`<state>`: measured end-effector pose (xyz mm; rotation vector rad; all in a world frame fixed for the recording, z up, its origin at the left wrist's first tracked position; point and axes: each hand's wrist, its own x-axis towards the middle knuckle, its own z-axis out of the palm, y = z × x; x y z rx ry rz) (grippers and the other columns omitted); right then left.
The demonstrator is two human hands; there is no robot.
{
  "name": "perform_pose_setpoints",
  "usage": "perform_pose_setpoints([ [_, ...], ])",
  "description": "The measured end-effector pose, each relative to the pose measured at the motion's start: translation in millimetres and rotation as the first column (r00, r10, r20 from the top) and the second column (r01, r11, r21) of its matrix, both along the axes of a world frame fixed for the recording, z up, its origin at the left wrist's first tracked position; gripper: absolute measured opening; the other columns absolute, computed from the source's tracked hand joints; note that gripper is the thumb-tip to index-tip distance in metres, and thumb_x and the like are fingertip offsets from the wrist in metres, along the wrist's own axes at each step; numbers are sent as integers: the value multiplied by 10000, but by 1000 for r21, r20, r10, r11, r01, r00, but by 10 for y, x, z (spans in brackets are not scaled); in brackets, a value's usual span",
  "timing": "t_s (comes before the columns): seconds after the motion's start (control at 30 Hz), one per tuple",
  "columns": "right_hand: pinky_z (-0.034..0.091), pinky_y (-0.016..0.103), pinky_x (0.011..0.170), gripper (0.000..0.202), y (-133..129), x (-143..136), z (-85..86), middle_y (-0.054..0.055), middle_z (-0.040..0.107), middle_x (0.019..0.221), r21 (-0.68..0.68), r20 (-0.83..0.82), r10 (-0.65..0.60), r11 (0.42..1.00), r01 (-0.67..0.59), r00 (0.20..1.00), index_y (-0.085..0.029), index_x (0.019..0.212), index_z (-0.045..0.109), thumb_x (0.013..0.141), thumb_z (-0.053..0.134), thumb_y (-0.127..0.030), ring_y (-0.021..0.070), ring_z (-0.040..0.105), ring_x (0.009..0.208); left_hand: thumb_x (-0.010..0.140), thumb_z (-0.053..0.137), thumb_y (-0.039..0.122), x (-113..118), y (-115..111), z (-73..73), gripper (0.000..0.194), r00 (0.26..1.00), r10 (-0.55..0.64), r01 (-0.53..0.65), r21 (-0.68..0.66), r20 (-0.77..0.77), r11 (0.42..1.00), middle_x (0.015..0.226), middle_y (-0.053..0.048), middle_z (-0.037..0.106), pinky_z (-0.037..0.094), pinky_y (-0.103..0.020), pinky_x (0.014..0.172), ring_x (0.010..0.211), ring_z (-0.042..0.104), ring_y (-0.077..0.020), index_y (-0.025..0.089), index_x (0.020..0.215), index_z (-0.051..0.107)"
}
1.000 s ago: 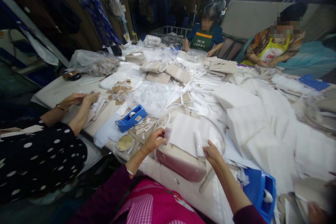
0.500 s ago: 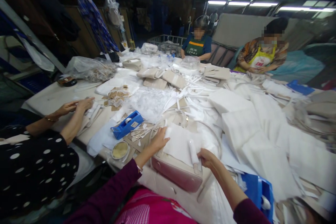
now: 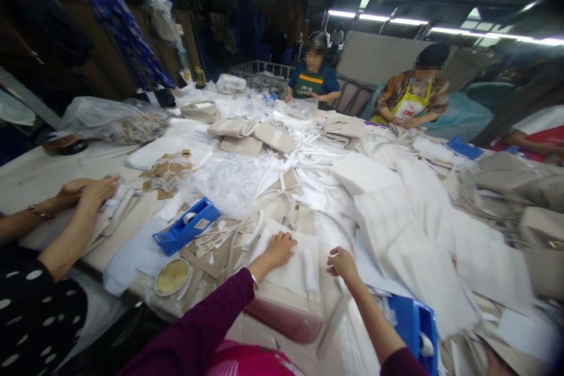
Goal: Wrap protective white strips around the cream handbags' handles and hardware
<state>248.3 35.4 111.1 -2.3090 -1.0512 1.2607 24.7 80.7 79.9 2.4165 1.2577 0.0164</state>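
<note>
A beige handbag (image 3: 286, 320) with a pinkish base lies on the table in front of me, its handles reaching away from me. A white foam sheet (image 3: 293, 273) covers its upper side, and a white wrapped strip (image 3: 309, 270) runs along the sheet's right part. My left hand (image 3: 281, 248) rests on the sheet, fingers spread over it and holding nothing. Just right of the bag, my right hand (image 3: 342, 264) hovers apart from the sheet, its fingers loosely bent and parted, with nothing seen in them.
Blue tape dispensers stand left (image 3: 187, 226) and right (image 3: 414, 329) of the bag. A round tin (image 3: 173, 277) sits at the near left. White foam sheets (image 3: 409, 229) pile up on the right. A co-worker's hands (image 3: 90, 191) are at the left; other people sit across the table.
My left hand has moved from the sheet's left edge onto its middle. My right hand has come off the sheet's right side. The camera view has turned right.
</note>
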Motion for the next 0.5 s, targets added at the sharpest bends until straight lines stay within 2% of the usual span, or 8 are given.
perform_pose_setpoints([
  [0.03, 520, 382, 761, 282, 52, 102, 28, 140, 635, 952, 41, 115, -30, 999, 25, 993, -157, 993, 504, 719, 495, -92, 245, 666, 861, 845, 531, 258, -4, 6, -12, 367, 1000, 0, 0, -9, -6, 1000, 1256, -102, 463, 343, -451, 927, 1146, 395, -297, 245, 1211, 498],
  [0.1, 457, 445, 891, 329, 142, 274, 71, 235, 518, 1206, 106, 315, -79, 993, 47, 946, -132, 1090, 482, 765, 470, -78, 302, 581, 1094, 844, 528, 255, -3, 29, -26, 380, 1000, -1, 1, -24, -4, 1000, 1262, -102, 454, 329, -449, 933, 1155, 382, -296, 247, 1221, 485],
  [0.17, 413, 492, 932, 338, 202, 385, 93, 289, 442, 1279, 121, 444, -92, 992, 42, 891, -92, 1129, 479, 793, 452, -73, 346, 521, 1169, 839, 528, 247, 4, 52, -35, 383, 1000, 8, -8, -31, 5, 999, 1264, -101, 452, 321, -445, 935, 1158, 378, -294, 247, 1220, 483],
  [0.23, 428, 504, 896, 293, 233, 442, 109, 293, 514, 1190, 84, 505, -57, 996, 17, 861, -64, 1085, 525, 801, 452, -73, 358, 556, 1117, 835, 528, 247, 9, 63, -42, 387, 1000, 19, -18, -33, 12, 999, 1264, -103, 453, 319, -442, 933, 1158, 379, -297, 247, 1219, 484],
  [0.33, 469, 479, 826, 199, 257, 472, 199, 240, 629, 978, 6, 538, 43, 998, -55, 842, -67, 939, 609, 777, 494, -71, 344, 623, 994, 832, 525, 251, 5, 59, -39, 398, 1000, 16, -16, -40, 16, 999, 1260, -109, 457, 320, -450, 932, 1158, 380, -308, 238, 1227, 481],
  [0.4, 478, 453, 815, 182, 289, 475, 338, 211, 653, 918, -19, 558, 113, 992, -123, 822, -83, 902, 635, 749, 535, -81, 329, 637, 962, 833, 520, 247, 3, 54, -27, 393, 1000, 17, -16, -45, 23, 999, 1255, -110, 462, 322, -455, 934, 1154, 384, -311, 231, 1224, 487],
  [0.5, 469, 422, 844, 220, 387, 447, 651, 188, 660, 930, -29, 600, 213, 969, -245, 771, -114, 932, 654, 730, 565, -103, 308, 629, 994, 834, 514, 223, 12, 53, -4, 377, 998, 30, -26, -76, 55, 997, 1249, -113, 467, 320, -466, 949, 1156, 390, -309, 226, 1212, 504],
])
